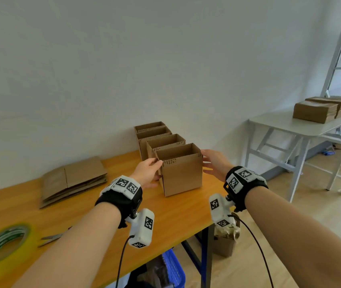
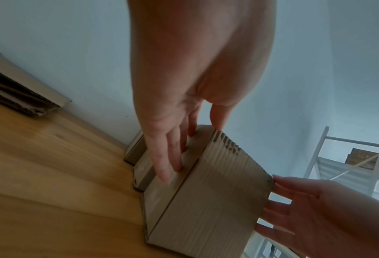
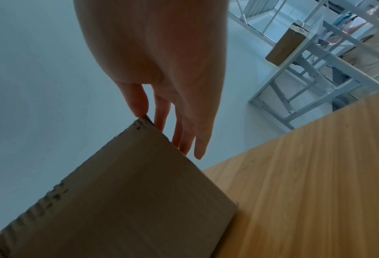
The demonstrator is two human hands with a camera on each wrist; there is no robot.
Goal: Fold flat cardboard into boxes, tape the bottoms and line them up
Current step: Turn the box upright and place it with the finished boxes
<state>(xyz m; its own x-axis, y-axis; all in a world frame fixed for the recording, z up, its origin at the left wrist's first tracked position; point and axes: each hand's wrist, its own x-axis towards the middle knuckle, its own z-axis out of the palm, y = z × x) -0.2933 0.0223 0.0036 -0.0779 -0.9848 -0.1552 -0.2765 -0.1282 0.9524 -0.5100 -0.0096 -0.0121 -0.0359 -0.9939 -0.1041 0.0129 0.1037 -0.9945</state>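
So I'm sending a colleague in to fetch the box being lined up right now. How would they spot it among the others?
On the orange wooden table, a row of four open boxes runs out from the wall. It is the nearest box, at the row's front end, the only one between the left hand and right hand.

Box row against wall behind.
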